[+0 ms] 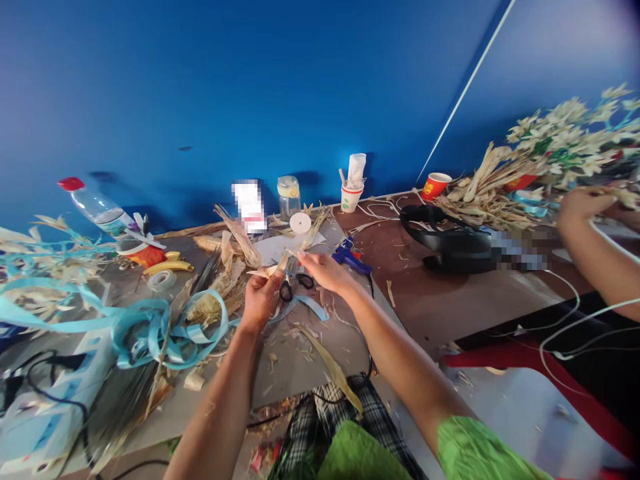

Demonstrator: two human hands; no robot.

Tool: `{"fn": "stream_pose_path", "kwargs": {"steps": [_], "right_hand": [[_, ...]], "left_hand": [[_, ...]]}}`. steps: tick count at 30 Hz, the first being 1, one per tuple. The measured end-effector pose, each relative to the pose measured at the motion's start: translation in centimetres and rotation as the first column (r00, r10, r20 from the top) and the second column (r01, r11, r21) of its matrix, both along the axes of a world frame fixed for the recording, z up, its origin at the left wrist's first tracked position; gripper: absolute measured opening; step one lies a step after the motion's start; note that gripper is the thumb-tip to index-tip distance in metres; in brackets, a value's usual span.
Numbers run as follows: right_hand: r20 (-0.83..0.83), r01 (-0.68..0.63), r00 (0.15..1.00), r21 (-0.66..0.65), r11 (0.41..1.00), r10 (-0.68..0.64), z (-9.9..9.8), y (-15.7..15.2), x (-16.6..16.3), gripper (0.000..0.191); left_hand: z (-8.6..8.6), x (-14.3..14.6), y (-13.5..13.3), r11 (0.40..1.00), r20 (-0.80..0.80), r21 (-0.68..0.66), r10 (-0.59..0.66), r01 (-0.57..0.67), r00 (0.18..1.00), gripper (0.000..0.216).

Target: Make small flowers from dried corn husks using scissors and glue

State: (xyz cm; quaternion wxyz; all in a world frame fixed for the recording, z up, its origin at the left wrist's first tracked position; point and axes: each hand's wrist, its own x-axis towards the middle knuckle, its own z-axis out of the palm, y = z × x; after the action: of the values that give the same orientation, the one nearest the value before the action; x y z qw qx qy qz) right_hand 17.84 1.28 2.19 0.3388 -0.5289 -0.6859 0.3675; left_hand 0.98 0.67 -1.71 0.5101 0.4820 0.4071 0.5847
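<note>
My left hand [260, 300] is closed round a small piece of dried corn husk [270, 269], held above the grey table [300, 360]. My right hand [325, 270] pinches the same husk piece at its right end with fingertips together. Black-handled scissors [295, 285] lie on the table just below both hands, next to a strip of light blue ribbon [310, 305]. A blue glue gun [350, 257] rests just right of my right hand.
Coils of blue ribbon [150, 330], husk scraps, a tape roll [161, 280], a plastic bottle [97, 208], a jar [289, 195] and paper cups [351, 195] crowd the table. A black bag [450, 240] and husk flowers [560, 143] lie right, where another person's arm [600, 253] reaches in.
</note>
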Motion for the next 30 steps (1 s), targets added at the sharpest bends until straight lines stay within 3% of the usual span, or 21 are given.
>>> {"fn": "stream_pose_path", "kwargs": {"steps": [5,10,17,22,24,27,30], "right_hand": [[0.13,-0.004,0.991,0.143,0.99,-0.015,-0.2,-1.1,-1.7,0.05],[0.177,0.012,0.984,0.125,0.992,-0.034,-0.4,-1.0,-2.1,0.043],[-0.053,-0.125,0.991,-0.077,0.989,0.121,-0.5,-0.8,-1.3,0.057],[-0.212,-0.2,0.963,-0.143,0.969,0.167,0.9,-1.5,0.3,0.057],[-0.341,-0.153,0.936,-0.177,0.972,0.085,1.6,-1.5,1.9,0.056],[-0.488,0.061,0.863,-0.161,0.985,-0.133,2.1,-0.8,3.9,0.057],[-0.273,0.245,0.923,-0.128,0.961,-0.272,1.5,-0.1,3.4,0.058]], "left_hand": [[0.9,0.5,-0.5,1.0,-0.088,0.009,-0.024,0.025,0.996,0.024],[0.7,0.3,-0.5,0.997,-0.234,0.067,-0.014,0.03,0.972,0.02],[0.5,0.2,-1.1,0.98,-0.398,0.181,-0.005,0.083,0.917,0.015],[0.5,-0.7,-1.1,0.975,-0.448,0.21,0.036,0.066,0.894,0.009],[0.7,-1.2,-0.9,0.976,-0.418,0.217,0.116,-0.025,0.901,0.013],[1.0,-1.6,-0.6,0.968,-0.312,0.188,0.221,-0.168,0.924,0.027],[1.1,-1.2,-0.5,0.983,-0.282,0.117,0.167,-0.139,0.945,0.028]]}}
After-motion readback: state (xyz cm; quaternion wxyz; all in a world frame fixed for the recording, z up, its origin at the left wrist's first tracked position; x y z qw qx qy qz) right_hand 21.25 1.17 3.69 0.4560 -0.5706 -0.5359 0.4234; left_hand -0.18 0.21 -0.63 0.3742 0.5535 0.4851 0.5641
